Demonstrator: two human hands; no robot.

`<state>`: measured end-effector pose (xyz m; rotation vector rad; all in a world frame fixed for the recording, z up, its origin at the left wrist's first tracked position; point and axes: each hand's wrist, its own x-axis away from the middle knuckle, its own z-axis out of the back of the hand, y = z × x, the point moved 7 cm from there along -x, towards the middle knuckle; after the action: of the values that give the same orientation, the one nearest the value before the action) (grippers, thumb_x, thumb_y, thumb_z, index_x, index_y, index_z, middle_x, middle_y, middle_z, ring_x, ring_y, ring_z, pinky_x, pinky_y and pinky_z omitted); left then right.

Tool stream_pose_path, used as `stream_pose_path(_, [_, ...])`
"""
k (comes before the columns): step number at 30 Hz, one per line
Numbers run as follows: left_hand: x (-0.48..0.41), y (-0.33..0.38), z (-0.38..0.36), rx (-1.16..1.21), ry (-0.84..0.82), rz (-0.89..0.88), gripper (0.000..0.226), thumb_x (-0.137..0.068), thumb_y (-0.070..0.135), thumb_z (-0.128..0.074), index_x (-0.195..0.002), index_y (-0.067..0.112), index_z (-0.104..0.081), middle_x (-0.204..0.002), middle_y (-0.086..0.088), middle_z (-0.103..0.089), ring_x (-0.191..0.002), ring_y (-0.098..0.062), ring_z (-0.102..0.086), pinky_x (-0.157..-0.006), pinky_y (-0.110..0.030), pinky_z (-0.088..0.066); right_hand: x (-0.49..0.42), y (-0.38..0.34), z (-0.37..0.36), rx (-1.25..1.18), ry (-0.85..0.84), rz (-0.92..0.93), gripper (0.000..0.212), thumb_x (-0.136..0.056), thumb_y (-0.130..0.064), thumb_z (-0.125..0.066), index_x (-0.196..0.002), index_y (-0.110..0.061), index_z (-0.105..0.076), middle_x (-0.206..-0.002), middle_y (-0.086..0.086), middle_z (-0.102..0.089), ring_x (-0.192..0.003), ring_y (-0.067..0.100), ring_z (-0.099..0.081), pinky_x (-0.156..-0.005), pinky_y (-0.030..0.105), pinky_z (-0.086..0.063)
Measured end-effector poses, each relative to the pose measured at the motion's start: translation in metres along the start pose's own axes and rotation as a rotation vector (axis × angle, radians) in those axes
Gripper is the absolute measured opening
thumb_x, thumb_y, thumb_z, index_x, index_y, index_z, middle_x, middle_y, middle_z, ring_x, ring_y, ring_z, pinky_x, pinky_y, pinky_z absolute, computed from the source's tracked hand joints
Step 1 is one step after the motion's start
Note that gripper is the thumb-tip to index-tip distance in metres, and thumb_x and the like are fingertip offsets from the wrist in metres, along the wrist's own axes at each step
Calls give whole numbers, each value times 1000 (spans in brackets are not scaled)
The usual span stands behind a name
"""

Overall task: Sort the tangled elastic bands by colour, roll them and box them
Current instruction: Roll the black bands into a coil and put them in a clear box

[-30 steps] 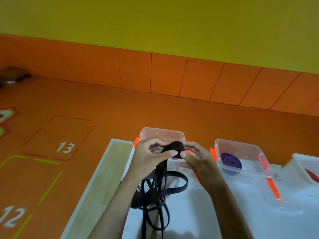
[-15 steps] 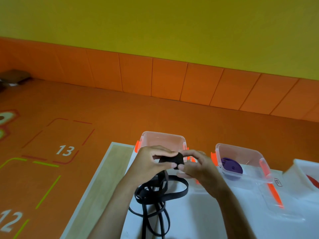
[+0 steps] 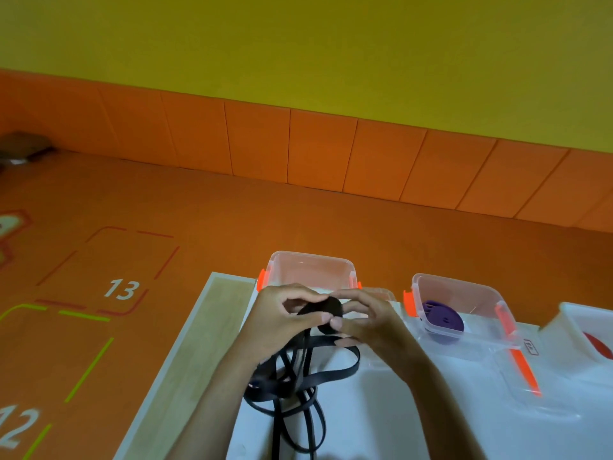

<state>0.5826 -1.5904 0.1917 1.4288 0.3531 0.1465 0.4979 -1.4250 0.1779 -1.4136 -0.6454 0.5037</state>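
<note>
A partly rolled black elastic band (image 3: 329, 313) is held above the white table. My left hand (image 3: 285, 322) pinches the roll from the left and my right hand (image 3: 368, 322) grips it from the right. The band's loose black length (image 3: 308, 383) hangs down in tangled loops onto the table. Just behind my hands stands a clear plastic box (image 3: 311, 265) with orange clips. A second clear box (image 3: 464, 295) to the right holds a rolled purple band (image 3: 442, 318).
A white tray (image 3: 578, 322) at the right edge holds something red (image 3: 598, 343). A clear lid with an orange clip (image 3: 524, 370) lies in front of the purple box. The white table (image 3: 431, 419) has a wooden strip (image 3: 199, 343) along its left side. Orange floor lies beyond.
Both hands have kept turning the black roll in place, and the hanging loops have shifted slightly. The camera has tilted a little.
</note>
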Motion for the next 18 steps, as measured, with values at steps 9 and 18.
stream_pose_path(9, [-8,8,0,-7,33,-32,26,-86,17,-89,-110,26,-85,-108,11,-74,-108,-9,-70,-98,-22,-54,3,5,-14,-321,-15,73,41,-94,-26,-81,-129,-10,-67,-129,20,-73,-117,40,-73,-96,43,-62])
stream_pose_path(18, [-2,-5,-13,1,9,7,28,-79,26,-91,-102,40,-85,-108,12,-76,-106,-10,-73,-93,-23,-57,0,5,10,-90,20,-35,32,-76,-26,-91,-105,-16,-83,-109,6,-79,-101,31,-79,-79,30,-65])
